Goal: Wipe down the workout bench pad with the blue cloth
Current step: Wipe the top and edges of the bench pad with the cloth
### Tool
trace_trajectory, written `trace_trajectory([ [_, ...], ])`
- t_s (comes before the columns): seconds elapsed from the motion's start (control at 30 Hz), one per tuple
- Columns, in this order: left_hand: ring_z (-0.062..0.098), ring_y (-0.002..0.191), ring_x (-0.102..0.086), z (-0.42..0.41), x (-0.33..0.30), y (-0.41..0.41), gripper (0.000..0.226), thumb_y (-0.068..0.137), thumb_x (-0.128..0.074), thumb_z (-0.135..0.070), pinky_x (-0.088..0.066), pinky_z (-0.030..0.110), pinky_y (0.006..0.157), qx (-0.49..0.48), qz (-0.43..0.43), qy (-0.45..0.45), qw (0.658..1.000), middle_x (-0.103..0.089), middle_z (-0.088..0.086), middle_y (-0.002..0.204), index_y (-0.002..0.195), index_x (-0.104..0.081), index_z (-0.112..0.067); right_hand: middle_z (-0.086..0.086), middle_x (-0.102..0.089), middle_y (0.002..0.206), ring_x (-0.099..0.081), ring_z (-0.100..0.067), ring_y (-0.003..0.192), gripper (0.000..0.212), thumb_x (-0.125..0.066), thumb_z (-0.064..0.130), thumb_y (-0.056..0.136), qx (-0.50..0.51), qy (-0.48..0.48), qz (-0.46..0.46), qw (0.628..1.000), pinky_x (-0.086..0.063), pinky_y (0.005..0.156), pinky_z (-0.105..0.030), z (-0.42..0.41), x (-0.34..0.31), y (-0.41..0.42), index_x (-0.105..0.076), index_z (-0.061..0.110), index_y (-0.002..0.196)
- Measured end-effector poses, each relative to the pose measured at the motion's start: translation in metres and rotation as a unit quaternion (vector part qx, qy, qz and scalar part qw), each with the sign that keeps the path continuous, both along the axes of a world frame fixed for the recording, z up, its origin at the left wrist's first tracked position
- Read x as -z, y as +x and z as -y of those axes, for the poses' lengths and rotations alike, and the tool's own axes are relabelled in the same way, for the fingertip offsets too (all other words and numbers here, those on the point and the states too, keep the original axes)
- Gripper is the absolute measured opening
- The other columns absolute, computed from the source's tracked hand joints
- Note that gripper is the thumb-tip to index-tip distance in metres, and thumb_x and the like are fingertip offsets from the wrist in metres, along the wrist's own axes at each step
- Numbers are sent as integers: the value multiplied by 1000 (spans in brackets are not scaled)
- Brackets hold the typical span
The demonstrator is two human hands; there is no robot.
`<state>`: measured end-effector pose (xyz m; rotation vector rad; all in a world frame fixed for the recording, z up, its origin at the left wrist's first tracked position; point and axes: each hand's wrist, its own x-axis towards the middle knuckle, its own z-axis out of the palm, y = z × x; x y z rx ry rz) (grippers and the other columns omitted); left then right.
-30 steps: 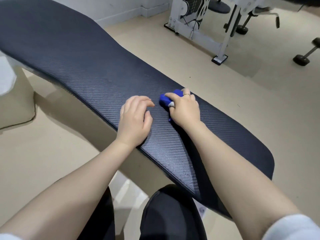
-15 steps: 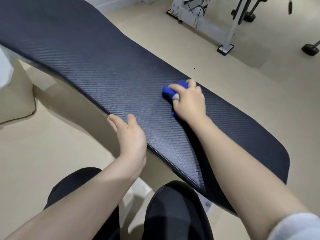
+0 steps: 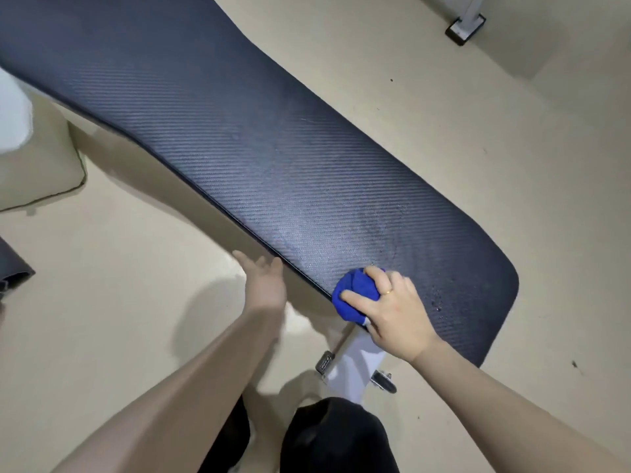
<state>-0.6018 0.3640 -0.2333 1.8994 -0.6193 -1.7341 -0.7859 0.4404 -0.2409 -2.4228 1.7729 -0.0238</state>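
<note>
Wiping in progress: blue cloth (image 3: 353,297), bunched, is gripped by the right hand (image 3: 397,310) at the bench pad (image 3: 273,138) edge, 5 o'clock. Left hand (image 3: 264,285), fingers apart, is held empty beside the edge. Droplets (image 3: 438,302) at 3 o'clock probably call for the next pass.

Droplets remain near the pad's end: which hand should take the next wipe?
Probably the right hand: it already grips the blue cloth beside the droplets on the bench pad. The left hand is open at the pad's edge.
</note>
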Motion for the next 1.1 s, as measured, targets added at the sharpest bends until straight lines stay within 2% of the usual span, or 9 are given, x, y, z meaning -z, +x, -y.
trace_trajectory([
  [0.07, 16, 107, -60, -6, 0, -3, 56, 99, -41, -18, -45, 28, 98, 12, -23, 52, 998, -57, 0, 127, 150, -18, -26, -10, -38, 117, -54, -33, 75, 54, -57, 20, 57, 59, -1, 20, 998, -46, 66, -37, 7, 1, 21, -48, 37, 108],
  [0.13, 15, 77, -65, -9, -7, -11, 49, 100, -39, -15, -53, 23, 73, 8, -53, 76, 996, -64, 3, 106, 144, -28, -31, -10, -43, 117, -54, -32, 75, 46, -43, 23, 63, 88, 11, 52, 995, -47, 67, -37, 19, -1, 45, -55, 37, 105],
  [0.27, 29, 106, -62, -10, -11, -20, 58, 102, -34, -13, -54, 34, 81, -13, -66, 95, 993, -48, 10, 142, 150, -10, -33, -6, -39, 122, -41, -28, 93, 47, -34, 28, 65, 54, 30, 51, 997, -49, 74, -37, 19, -1, 38, -54, 39, 106],
  [0.37, 15, 77, -60, -13, -13, -27, 55, 101, -37, -14, -54, 27, 69, -24, -71, 106, 992, -53, 3, 138, 149, -17, -33, -6, -37, 123, -38, -29, 95, 51, -40, 26, 63, 34, 36, 27, 998, -51, 75, -41, -32, 0, -8, -47, 39, 112],
  [0.53, 25, 98, -60, -24, -14, -40, 61, 98, -40, -4, -48, 39, 91, -39, -61, 115, 991, -57, 0, 129, 146, -24, -38, -7, -37, 122, -42, -30, 89, 61, -65, 18, 55, 81, 22, 19, 996, -53, 73, -41, -46, -3, -17, -51, 40, 111],
  [0.63, 21, 82, -61, -23, -13, -44, 63, 96, -40, 0, -54, 27, 72, -42, -71, 107, 991, -62, -3, 120, 142, -31, -42, -5, -38, 122, -41, -29, 91, 47, -38, 20, 65, 122, 12, 79, 989, -49, 75, -37, -2, 3, 24, -61, 38, 101],
  [0.77, 23, 73, -54, -29, -8, -37, 65, 93, -45, 3, -43, 8, 37, -29, -50, 69, 996, -65, -11, 75, 143, -27, -34, -3, -37, 126, -45, -30, 93, 46, -40, 14, 64, 89, 1, 110, 990, -47, 77, -37, 19, 10, 36, -62, 36, 98],
  [0.97, 22, 86, -52, -23, -4, -44, 60, 98, -39, -3, -44, 12, 38, -51, -29, 97, 994, -54, -8, 127, 145, -27, -38, -7, -36, 122, -39, -29, 94, 59, -51, 15, 56, 31, 34, 38, 998, -53, 75, -43, -60, -3, -50, -48, 37, 111],
  [1.1, 20, 69, -50, -23, 3, -48, 64, 96, -36, -2, -42, 24, 48, -50, -22, 88, 995, -61, -10, 116, 145, -24, -42, -8, -37, 122, -53, -36, 88, 59, -52, 14, 55, 62, 11, 11, 998, -53, 75, -44, -47, -1, -37, -48, 37, 109],
])
